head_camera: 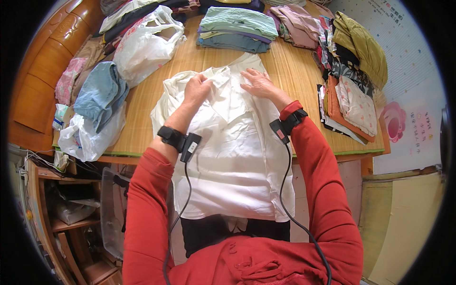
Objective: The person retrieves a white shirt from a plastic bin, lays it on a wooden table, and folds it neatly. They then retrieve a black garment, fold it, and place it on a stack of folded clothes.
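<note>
A white collared shirt lies spread on a bamboo mat, its collar towards the far side and its hem hanging over the near edge in front of my legs. My left hand is closed on the shirt's cloth at the left of the collar, with the thumb and fingers together. Flat on the right shoulder area of the shirt rests my right hand, palm down, fingers spread and holding nothing. Both wrists wear black straps with small cabled devices.
Folded green and blue clothes lie beyond the shirt. White plastic bags and light-blue jeans are at the left. Stacked garments and an olive jacket line the right side, by the wall. Wooden shelves stand below left.
</note>
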Motion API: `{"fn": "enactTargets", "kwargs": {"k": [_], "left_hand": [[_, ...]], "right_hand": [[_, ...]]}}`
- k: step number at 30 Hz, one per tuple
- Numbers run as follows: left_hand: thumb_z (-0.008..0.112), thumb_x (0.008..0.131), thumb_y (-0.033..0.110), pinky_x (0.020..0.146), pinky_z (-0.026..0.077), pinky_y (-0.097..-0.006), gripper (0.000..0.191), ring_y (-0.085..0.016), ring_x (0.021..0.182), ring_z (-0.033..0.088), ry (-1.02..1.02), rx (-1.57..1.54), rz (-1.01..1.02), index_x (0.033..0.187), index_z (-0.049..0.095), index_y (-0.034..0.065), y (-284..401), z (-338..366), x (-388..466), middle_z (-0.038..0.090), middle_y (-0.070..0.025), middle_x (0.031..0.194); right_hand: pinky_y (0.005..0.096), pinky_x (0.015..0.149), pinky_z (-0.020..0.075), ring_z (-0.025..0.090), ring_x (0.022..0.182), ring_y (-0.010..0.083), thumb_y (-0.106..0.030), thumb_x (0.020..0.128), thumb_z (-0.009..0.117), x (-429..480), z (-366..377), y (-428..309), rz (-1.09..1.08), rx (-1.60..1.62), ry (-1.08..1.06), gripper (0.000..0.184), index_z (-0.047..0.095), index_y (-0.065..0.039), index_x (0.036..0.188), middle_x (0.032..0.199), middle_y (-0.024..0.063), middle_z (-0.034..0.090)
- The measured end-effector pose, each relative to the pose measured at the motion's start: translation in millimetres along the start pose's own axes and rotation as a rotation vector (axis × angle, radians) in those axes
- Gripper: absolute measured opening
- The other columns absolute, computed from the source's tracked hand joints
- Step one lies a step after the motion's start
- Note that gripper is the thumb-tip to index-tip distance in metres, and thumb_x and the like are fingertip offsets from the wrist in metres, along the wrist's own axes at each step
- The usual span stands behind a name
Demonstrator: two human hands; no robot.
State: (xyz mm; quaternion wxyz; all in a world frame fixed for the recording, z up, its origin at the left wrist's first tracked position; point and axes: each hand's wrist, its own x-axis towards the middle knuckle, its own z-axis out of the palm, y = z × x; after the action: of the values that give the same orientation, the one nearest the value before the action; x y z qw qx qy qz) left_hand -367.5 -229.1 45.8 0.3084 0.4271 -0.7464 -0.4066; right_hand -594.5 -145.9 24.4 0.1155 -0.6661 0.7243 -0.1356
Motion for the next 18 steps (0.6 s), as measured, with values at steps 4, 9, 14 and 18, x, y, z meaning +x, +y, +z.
{"fn": "enactTargets", "kwargs": {"k": [4, 9, 14, 18], "left_hand": [[0.060, 0.088, 0.019, 0.064, 0.051, -0.0265, 0.017, -0.013, 0.069, 0.059, -0.135, -0.285, -0.112, 0.091, 0.060, 0.0029, 27, -12, 8, 0.061, -0.0030, 0.081], [0.061, 0.089, 0.021, 0.073, 0.054, -0.0277, 0.021, -0.016, 0.077, 0.063, -0.273, -0.524, -0.146, 0.098, 0.059, 0.0021, 70, 18, 12, 0.061, -0.0058, 0.088], [0.064, 0.091, 0.028, 0.093, 0.050, -0.0329, 0.041, -0.024, 0.107, 0.062, -0.657, -0.582, -0.194, 0.117, 0.055, -0.0020, 87, 60, 0, 0.056, -0.0146, 0.118], [0.061, 0.092, 0.026, 0.092, 0.049, -0.0313, 0.037, -0.019, 0.109, 0.061, -0.678, -0.551, -0.101, 0.118, 0.057, 0.0000, 73, 58, -7, 0.059, -0.0099, 0.120]], "right_hand": [[0.0404, 0.109, 0.0334, 0.042, 0.133, 0.0288, -0.033, 0.090, 0.062, -22, -13, 0, -0.085, 0.352, 0.038, 0.061, 0.042, -0.012, 0.144, 0.142, 0.0145, 0.047], [0.0375, 0.105, 0.0386, 0.047, 0.127, 0.0222, -0.043, 0.088, 0.065, -75, -32, -21, -0.078, 1.095, -0.179, 0.074, 0.034, -0.011, 0.147, 0.138, 0.0130, 0.049], [0.0342, 0.093, 0.0482, 0.052, 0.116, 0.0155, -0.049, 0.082, 0.071, -105, -28, -24, 0.098, 1.278, -0.064, 0.083, 0.032, -0.008, 0.143, 0.125, 0.0092, 0.053], [0.0311, 0.086, 0.0532, 0.060, 0.101, 0.0116, -0.031, 0.091, 0.065, -104, -9, 6, 0.232, 1.421, 0.028, 0.045, 0.051, -0.008, 0.127, 0.112, 0.0021, 0.060]]}}
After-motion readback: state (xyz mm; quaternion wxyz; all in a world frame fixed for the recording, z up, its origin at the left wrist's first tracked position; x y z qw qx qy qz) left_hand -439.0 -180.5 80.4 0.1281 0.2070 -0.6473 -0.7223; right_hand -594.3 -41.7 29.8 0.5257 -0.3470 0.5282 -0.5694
